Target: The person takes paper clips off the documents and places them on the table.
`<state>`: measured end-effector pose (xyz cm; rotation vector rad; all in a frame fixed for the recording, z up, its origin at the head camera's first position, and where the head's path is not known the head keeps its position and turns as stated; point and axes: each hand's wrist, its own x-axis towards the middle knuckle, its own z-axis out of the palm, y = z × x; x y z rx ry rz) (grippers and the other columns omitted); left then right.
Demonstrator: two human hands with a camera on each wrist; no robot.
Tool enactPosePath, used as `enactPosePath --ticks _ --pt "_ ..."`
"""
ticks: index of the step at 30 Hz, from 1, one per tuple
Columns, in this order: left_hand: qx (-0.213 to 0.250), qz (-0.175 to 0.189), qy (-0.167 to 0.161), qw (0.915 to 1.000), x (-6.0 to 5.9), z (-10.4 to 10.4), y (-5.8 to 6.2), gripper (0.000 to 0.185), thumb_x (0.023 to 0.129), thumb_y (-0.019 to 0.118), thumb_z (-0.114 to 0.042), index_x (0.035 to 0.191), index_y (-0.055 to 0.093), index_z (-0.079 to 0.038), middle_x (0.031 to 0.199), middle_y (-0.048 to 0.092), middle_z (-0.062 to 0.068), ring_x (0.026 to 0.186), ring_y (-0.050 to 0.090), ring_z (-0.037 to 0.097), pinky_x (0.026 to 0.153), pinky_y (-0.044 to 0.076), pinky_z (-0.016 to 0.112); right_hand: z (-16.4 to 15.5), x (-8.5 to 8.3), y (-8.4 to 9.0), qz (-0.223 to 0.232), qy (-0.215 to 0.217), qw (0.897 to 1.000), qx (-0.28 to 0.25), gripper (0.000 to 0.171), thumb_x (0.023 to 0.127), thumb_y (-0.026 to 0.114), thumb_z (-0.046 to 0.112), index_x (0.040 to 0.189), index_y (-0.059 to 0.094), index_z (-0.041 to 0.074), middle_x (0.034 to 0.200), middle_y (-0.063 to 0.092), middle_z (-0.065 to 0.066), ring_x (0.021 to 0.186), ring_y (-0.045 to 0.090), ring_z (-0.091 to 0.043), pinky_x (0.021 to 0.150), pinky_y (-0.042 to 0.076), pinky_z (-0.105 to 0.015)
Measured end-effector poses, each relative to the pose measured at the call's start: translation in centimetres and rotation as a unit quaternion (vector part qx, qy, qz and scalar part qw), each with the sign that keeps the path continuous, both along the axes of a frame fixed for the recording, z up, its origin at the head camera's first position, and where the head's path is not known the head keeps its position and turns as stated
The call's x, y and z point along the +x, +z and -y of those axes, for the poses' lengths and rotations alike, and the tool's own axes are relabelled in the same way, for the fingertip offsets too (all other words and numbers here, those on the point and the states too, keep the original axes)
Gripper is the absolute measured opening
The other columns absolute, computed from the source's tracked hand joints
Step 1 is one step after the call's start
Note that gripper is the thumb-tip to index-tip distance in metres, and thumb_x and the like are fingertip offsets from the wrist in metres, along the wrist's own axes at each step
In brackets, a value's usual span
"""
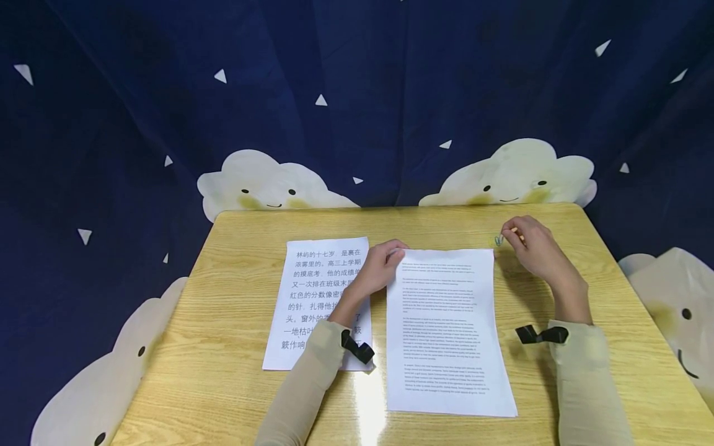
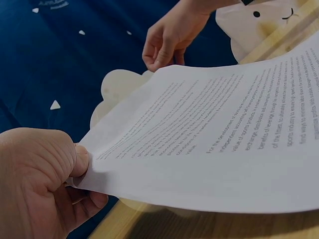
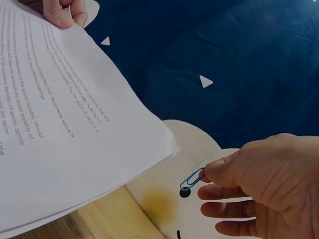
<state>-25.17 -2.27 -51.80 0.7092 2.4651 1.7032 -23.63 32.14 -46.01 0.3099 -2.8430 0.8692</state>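
Observation:
My left hand (image 1: 385,267) pinches the top left corner of a small stack of white sheets (image 1: 440,328) printed with English text. In the left wrist view, the thumb presses on top of that corner, with fingers beneath. The stack bows and its top edge is lifted. Beyond its top right corner, my right hand (image 1: 530,244) pinches a blue paper clip (image 3: 192,179) between thumb and forefinger. The clip's free end points toward the corner of the stack, with a gap between them. The other fingers of the right hand (image 3: 269,186) are spread below.
Another white sheet (image 1: 287,303) with large Chinese characters lies to the left, partly under my left forearm. A small yellow item (image 1: 491,241) lies on the wooden table (image 1: 223,297) near the right hand. A dark blue cloth (image 1: 379,93) with cloud figures hangs behind.

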Motion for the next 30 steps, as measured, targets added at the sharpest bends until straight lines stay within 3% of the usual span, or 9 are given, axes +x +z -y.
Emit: enactPosePath --ticks 7,30 --pt "-0.012 -0.004 0.004 0.9999 0.0 0.0 0.1 0.023 0.110 0.052 -0.011 0.117 0.072 -0.004 0.101 0.075 0.011 0.082 0.066 0.013 0.082 0.051 0.028 -0.4 -0.3 -0.5 0.008 -0.001 1.000 0.002 0.023 0.113 0.047 0.015 0.114 0.060 -0.004 0.118 0.057 -0.026 0.104 0.054 -0.041 0.085 0.047 -0.060" --pt "-0.002 0.006 -0.008 0.9999 0.1 0.2 0.3 0.026 0.111 0.050 -0.014 0.118 0.072 -0.003 0.101 0.076 0.012 0.082 0.070 0.015 0.082 0.053 0.028 -1.7 -1.2 -2.8 0.061 -0.019 0.998 0.006 0.022 0.113 0.045 0.014 0.115 0.058 -0.004 0.115 0.054 -0.024 0.101 0.048 -0.038 0.082 0.043 -0.053"
